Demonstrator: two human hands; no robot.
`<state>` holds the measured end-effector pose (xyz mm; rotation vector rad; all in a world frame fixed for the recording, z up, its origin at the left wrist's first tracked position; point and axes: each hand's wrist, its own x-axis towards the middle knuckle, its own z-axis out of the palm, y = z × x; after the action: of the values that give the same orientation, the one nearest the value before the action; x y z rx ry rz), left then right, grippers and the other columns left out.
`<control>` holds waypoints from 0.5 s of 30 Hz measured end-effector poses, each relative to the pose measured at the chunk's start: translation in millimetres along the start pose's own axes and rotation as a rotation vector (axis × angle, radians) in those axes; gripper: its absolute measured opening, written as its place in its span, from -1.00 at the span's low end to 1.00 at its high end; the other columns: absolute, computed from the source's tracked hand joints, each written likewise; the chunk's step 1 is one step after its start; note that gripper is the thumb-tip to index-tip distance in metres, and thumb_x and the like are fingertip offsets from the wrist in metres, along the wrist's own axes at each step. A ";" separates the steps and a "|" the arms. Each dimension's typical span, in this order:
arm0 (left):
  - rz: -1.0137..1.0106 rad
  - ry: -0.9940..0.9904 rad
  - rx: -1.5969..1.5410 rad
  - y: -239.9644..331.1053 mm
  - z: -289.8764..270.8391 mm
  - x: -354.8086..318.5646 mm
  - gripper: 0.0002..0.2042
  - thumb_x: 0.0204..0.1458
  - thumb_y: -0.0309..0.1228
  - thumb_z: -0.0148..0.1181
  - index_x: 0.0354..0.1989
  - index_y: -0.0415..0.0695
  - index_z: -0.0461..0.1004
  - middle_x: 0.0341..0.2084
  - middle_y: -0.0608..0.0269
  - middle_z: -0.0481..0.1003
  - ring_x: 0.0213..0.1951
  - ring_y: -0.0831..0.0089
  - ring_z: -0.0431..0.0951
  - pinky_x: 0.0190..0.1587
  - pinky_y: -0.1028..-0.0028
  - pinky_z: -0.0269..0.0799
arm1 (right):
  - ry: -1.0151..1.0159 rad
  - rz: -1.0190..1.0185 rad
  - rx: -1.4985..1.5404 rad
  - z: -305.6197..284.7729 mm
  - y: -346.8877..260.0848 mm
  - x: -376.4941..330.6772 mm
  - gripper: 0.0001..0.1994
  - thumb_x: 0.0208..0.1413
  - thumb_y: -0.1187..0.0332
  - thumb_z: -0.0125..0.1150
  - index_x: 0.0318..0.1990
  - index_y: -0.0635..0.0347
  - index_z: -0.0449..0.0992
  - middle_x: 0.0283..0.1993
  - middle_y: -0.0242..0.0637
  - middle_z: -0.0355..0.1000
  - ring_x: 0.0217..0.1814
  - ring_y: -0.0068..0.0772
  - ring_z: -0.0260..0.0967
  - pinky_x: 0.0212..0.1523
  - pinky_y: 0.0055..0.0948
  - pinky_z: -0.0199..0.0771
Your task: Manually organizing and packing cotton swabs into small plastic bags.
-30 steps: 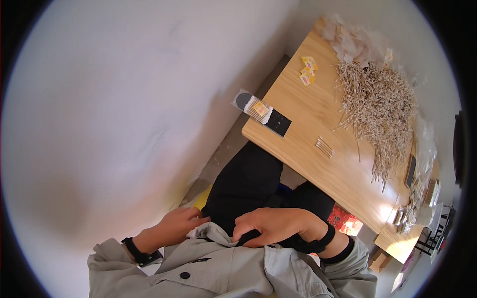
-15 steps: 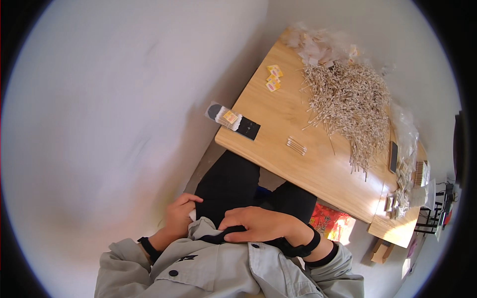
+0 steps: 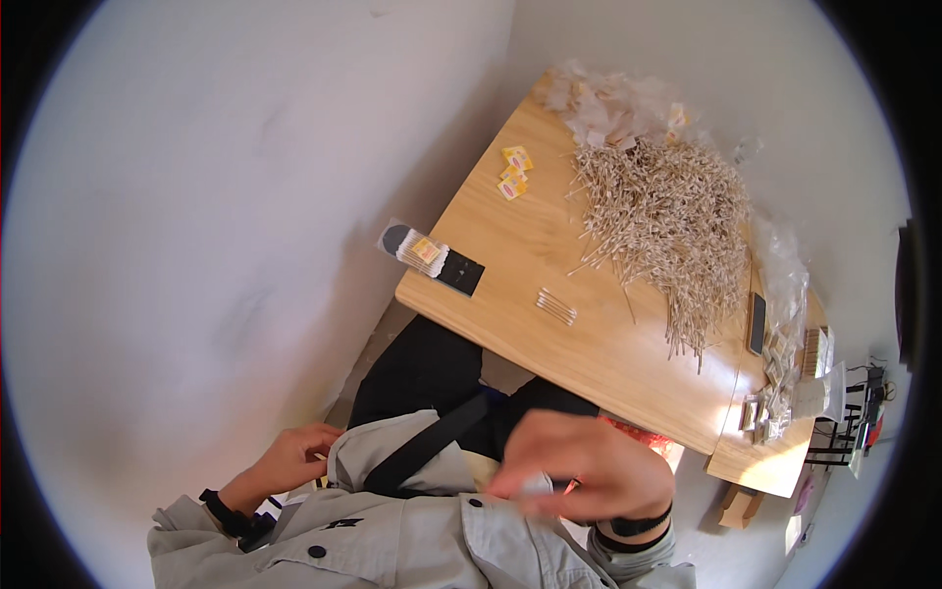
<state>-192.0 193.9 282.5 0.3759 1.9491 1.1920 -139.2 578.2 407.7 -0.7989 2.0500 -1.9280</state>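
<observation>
The left hand (image 3: 294,456) holds the edge of the grey jacket (image 3: 392,461), fingers curled on it. The right hand (image 3: 584,471) is blurry at the lap; I cannot tell if it grips anything. A small bundle of sticks (image 3: 556,306) lies on the table (image 3: 510,265) at twelve o'clock from the right hand, which is nearer. The sticks point from ten to four o'clock.

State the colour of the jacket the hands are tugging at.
Light grey jacket, dark buttons; head view shows it.
</observation>
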 end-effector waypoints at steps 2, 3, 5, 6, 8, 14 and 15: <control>-0.003 0.045 0.014 -3.0 11.5 11.3 -0.68 -0.08 -0.39 0.33 -0.14 -0.17 0.45 -0.20 0.14 0.44 -0.24 0.33 0.53 -0.27 0.45 0.48 | -0.065 -0.181 0.091 -2.1 -12.0 -7.0 -0.86 0.08 0.44 0.24 -0.25 0.32 0.57 -0.30 -0.19 0.47 -0.28 -0.23 0.38 -0.27 -0.32 0.39; -0.010 0.087 0.028 -0.6 18.1 19.0 -0.71 -0.08 -0.41 0.31 -0.17 -0.15 0.44 -0.21 0.15 0.45 -0.24 0.30 0.54 -0.29 0.43 0.48 | -0.129 -0.359 0.185 -3.7 -21.2 -7.6 -0.89 0.06 0.45 0.24 -0.34 0.33 0.57 -0.38 -0.17 0.46 -0.35 -0.22 0.37 -0.35 -0.31 0.38; 0.222 0.178 0.307 10.7 29.3 39.2 -0.75 -0.07 -0.44 0.27 -0.19 -0.13 0.42 -0.26 0.15 0.45 -0.30 0.25 0.54 -0.32 0.40 0.47 | -0.222 -0.399 0.166 -13.8 -49.4 -7.1 -0.89 0.05 0.54 0.20 -0.27 0.28 0.62 -0.34 -0.19 0.45 -0.37 -0.34 0.37 -0.29 -0.41 0.43; 0.433 0.289 0.587 14.9 31.0 44.2 -0.78 -0.06 -0.47 0.23 -0.22 -0.11 0.40 -0.31 0.16 0.45 -0.36 0.20 0.53 -0.35 0.38 0.45 | -0.229 -0.408 0.162 -9.3 -53.7 -7.5 -0.89 0.05 0.54 0.20 -0.27 0.28 0.62 -0.34 -0.19 0.45 -0.37 -0.34 0.37 -0.29 -0.41 0.43; 0.451 0.326 0.683 -2.6 32.1 63.7 -0.80 -0.06 -0.49 0.19 -0.23 -0.10 0.39 -0.32 0.15 0.43 -0.36 0.17 0.51 -0.36 0.36 0.44 | -0.053 -0.793 0.332 11.4 -57.4 -12.0 -0.90 0.09 0.49 0.17 -0.34 0.20 0.63 -0.36 -0.23 0.47 -0.35 -0.37 0.41 -0.33 -0.48 0.46; 0.340 0.200 0.654 6.7 28.9 75.6 -0.85 -0.05 -0.53 0.14 -0.29 -0.11 0.38 -0.38 0.16 0.39 -0.35 0.14 0.48 -0.31 0.29 0.41 | 0.113 -0.855 0.291 18.6 -63.1 -19.2 -0.90 0.10 0.44 0.17 -0.43 0.13 0.59 -0.35 -0.29 0.49 -0.33 -0.39 0.44 -0.39 -0.56 0.43; 0.261 0.109 0.538 22.0 22.0 68.9 -0.85 -0.06 -0.54 0.14 -0.28 -0.11 0.39 -0.38 0.17 0.39 -0.36 0.13 0.47 -0.30 0.29 0.41 | 0.094 -0.850 0.269 16.7 -63.4 -19.6 -0.90 0.09 0.44 0.18 -0.43 0.12 0.59 -0.35 -0.30 0.49 -0.33 -0.39 0.44 -0.39 -0.55 0.43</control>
<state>-222.3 260.4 263.0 0.8798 2.3600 0.8345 -99.5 574.5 463.3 -1.7199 1.5389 -2.6040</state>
